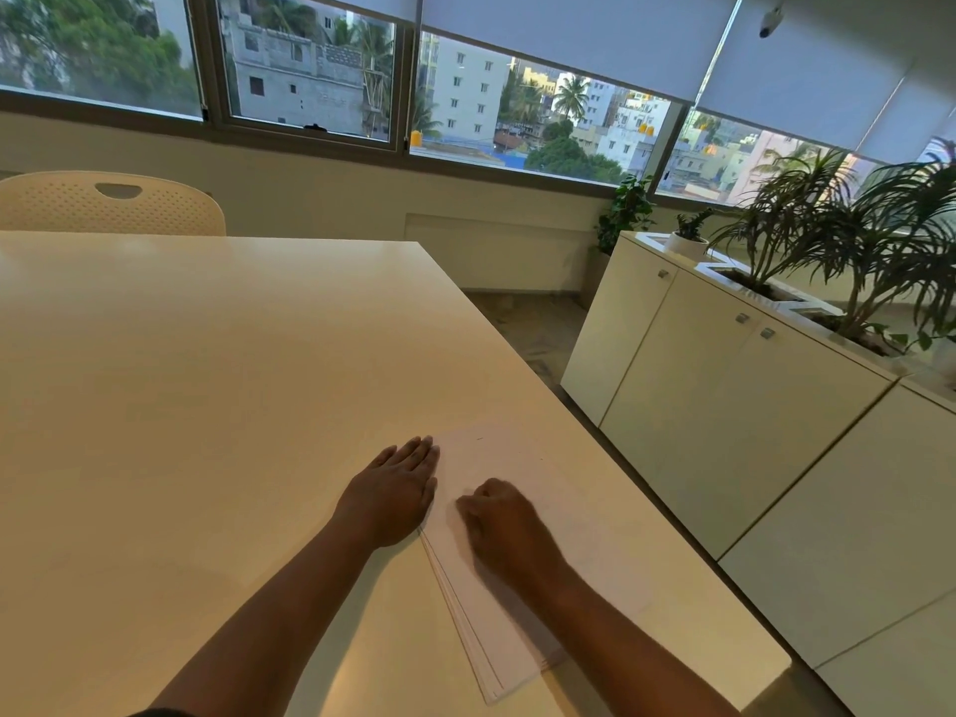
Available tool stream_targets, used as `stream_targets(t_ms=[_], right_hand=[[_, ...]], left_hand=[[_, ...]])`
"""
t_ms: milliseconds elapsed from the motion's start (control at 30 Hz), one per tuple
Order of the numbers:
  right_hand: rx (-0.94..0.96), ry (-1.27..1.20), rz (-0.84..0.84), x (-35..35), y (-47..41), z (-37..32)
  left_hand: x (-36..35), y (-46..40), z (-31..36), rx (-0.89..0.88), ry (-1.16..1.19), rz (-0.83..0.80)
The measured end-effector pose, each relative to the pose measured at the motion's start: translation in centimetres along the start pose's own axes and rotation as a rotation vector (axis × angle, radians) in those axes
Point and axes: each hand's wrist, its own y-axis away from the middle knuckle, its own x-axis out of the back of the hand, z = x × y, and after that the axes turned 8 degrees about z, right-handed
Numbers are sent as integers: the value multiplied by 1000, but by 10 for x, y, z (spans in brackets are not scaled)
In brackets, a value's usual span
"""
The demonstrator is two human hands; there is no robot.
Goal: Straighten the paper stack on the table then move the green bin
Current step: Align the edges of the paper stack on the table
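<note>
Cream table [207,380] by windows: white paper stack [517,613] near right edge, sheets still fanned. Left hand [393,489] flat against its side; right hand [504,520] curled on top, grip unclear. Green bin unseen.

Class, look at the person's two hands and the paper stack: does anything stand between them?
Nothing visible does. The left hand lies flat against the paper stack at its left edge, and the right hand rests curled on top of it. No green bin is in view.

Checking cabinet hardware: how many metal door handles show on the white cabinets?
3: one handle on the door nearest the window, then a close pair, and, farther right. The nearer cabinet doors show none; any there may be out of view.
</note>
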Motion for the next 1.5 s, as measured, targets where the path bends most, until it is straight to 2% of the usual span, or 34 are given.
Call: stream_targets(t_ms=[133, 300, 467, 533, 733, 833, 900, 1033, 1100, 1267, 1500], right_hand=[[33, -106, -35, 2, 10, -6], [-121, -47, 59, 17, 0, 20], [10, -105, 2, 0, 14, -8], [7, -116, -8, 8, 13, 0], [-164, -58, 16, 17, 3, 19], [-288, -221, 26, 21, 2, 21], [-427, -356, 26, 30, -1, 31], [-541, -505, -17, 38, -2, 47], [-543, -491, -36, 37, -3, 50], [-475, -264, -23, 39, -7, 58], [-187, -53, -210, 44, -3, 61]], left_hand=[[0, 0, 0, -1, -11, 6], [0, 1, 0, 0, -25, 2], [-2, 0, -1, -6, -18, 0], [-3, 0, -2, -7, -21, 2], [-2, 0, -2, -5, 2, -15], [3, -2, -3, 15, 113, -39], [8, -4, -3, 41, 231, 8], [13, -15, 12, -39, 188, 65], [11, -21, 25, -67, 134, 54], [-2, -21, 36, -51, 46, 10], [-7, -15, 38, -46, 26, 44]])
